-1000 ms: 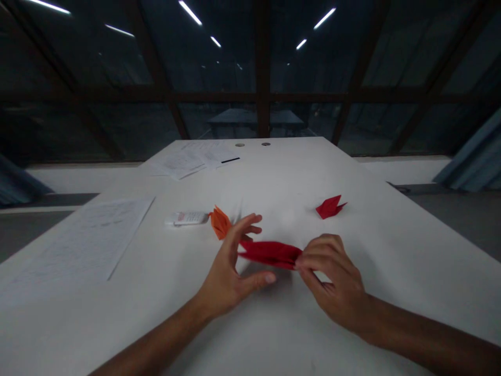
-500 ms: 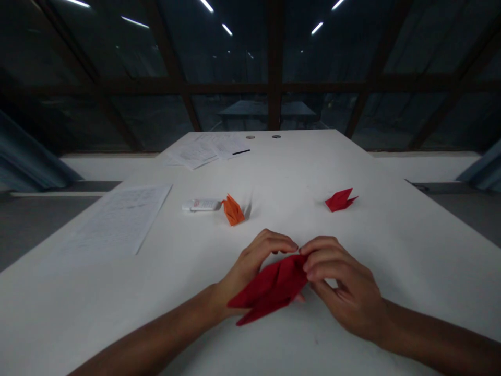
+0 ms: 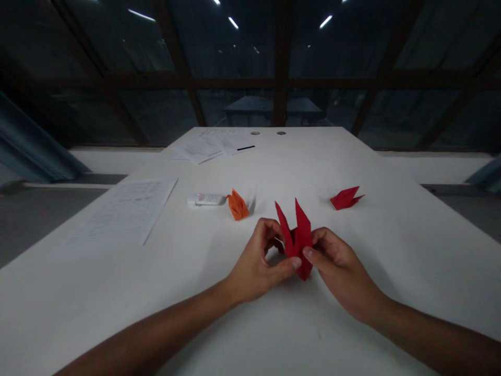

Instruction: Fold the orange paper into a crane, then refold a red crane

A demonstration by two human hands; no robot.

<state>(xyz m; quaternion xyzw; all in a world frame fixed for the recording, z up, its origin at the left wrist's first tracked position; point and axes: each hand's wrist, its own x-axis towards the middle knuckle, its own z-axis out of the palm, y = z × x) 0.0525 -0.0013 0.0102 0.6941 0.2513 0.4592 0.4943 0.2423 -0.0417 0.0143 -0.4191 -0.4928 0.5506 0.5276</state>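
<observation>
Between my two hands is a piece of folded red origami paper (image 3: 301, 237), tilted upright with two pointed flaps rising from it. My left hand (image 3: 264, 263) pinches its lower left side, the thumb lying across the front. On the right side, my right hand (image 3: 342, 271) grips it with the thumb in front and the fingers behind. Beyond my left hand an orange origami figure (image 3: 237, 205) rests on the table. A smaller red origami figure (image 3: 345, 198) lies farther off to the right.
Left of the orange figure lies a white remote control (image 3: 206, 199). A printed sheet (image 3: 121, 211) is on the left of the white table (image 3: 297, 164). More papers (image 3: 209, 146) and a black strip (image 3: 246, 148) lie toward the far end, near two round metallic discs (image 3: 281, 133).
The red folded paper has turned from lying slanted toward the lower left to standing with its points up. Both my hands have shifted their hold, thumbs now on its front.
</observation>
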